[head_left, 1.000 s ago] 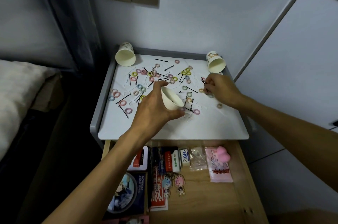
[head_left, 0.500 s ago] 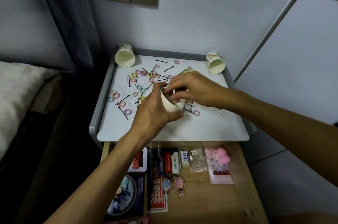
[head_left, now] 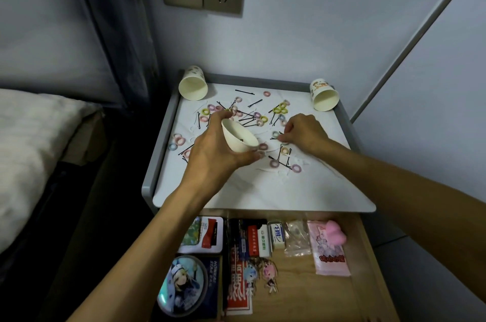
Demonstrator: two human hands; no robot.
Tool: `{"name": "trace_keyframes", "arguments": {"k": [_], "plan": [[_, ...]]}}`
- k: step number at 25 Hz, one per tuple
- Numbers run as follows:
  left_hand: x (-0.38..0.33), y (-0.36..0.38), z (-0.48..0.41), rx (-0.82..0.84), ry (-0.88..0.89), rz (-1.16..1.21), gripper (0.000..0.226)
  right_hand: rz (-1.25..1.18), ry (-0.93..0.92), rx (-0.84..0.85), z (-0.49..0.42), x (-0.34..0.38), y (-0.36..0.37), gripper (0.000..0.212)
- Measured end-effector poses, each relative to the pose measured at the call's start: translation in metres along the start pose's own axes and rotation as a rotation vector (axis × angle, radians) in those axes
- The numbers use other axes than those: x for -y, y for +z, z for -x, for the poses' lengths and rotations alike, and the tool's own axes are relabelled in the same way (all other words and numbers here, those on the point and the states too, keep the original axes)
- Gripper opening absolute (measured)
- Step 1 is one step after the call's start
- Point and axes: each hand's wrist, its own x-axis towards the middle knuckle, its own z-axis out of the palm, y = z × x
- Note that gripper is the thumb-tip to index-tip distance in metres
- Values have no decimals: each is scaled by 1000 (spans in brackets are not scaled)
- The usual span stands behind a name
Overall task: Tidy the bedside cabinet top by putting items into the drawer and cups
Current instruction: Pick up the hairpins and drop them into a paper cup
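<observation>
Gripping paper cup (head_left: 239, 136) round its wall with left hand (head_left: 215, 156), fingers and thumb curled, above the middle of the cabinet top (head_left: 263, 195); holding it tilted, something dark showing inside.

Pinching a hair tie (head_left: 284, 141) with curled fingertips of right hand (head_left: 305, 132), right of centre, near the cup.

Probably picking up for a drop into the cup.

Risking:
- tipping contents back out by tilting further
- snagging bobby pins (head_left: 282, 161) crossing nearby ties and dragging them along
- dropping short of the rim, scattering toward the front edge and the open drawer (head_left: 302, 295) below
- sweeping loose ties off the right edge with the forearm
</observation>
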Motion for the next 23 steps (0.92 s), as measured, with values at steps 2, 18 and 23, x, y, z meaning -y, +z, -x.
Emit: {"name": "trace_keyframes", "arguments": {"k": [2, 18, 23], "plan": [[0, -1, -1, 3, 2, 0, 89, 53, 30, -6, -2, 2, 4, 26], [-2, 0, 2, 20, 1, -6, 85, 170, -232, 29, -2, -15, -14, 8], [-2, 1, 1, 20, 1, -11, 86, 139, -419, 31, -2, -12, -14, 18]]}}
